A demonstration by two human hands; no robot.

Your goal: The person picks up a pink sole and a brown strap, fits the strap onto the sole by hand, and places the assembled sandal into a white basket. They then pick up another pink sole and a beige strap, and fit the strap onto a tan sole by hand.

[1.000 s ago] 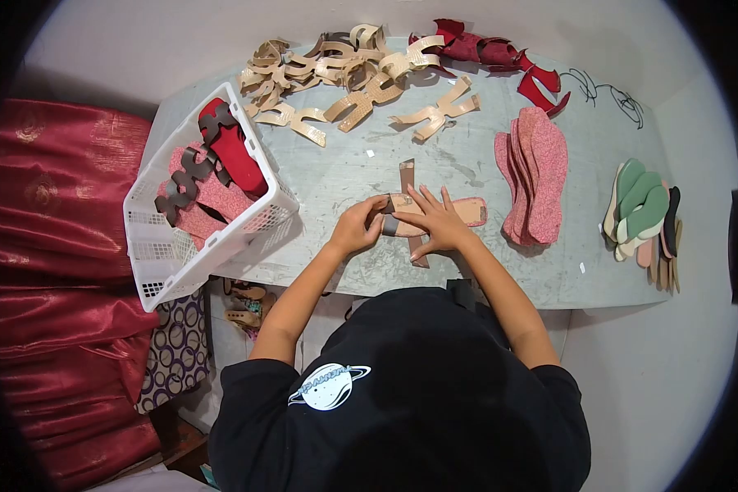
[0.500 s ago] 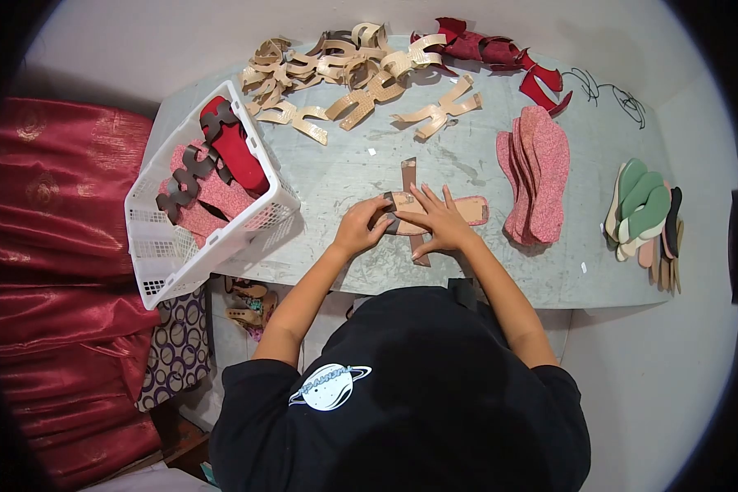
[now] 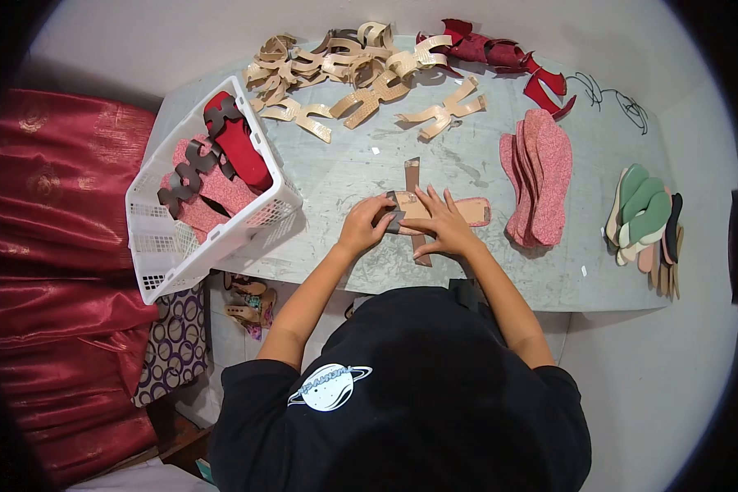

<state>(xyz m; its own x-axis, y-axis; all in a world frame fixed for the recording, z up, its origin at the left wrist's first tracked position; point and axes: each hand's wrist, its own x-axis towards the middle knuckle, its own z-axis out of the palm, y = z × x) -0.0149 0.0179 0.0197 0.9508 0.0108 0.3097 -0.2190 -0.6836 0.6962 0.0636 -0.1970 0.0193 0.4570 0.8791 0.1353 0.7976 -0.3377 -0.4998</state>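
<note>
A sandal insole (image 3: 471,211) lies sideways on the table, its tan underside up and a pink edge showing. A brown strap (image 3: 413,176) sticks out above and below it, and dark strap ends are folded over near its left end. My left hand (image 3: 364,223) closes its thumb and fingers on that left end, at the dark strap ends. With fingers spread, my right hand (image 3: 444,225) lies flat across the middle of the insole and hides part of it.
A white basket (image 3: 279,184) at left holds pink insoles and dark straps. Beige strap pieces (image 3: 369,97) and red ones (image 3: 488,51) lie along the back. To the right are stacked pink insoles (image 3: 547,176) and green soles (image 3: 646,205). Black cord (image 3: 627,107) lies back right.
The whole view has shifted slightly. Both hands keep nearly the same places on the insole, and nothing was picked up or let go.
</note>
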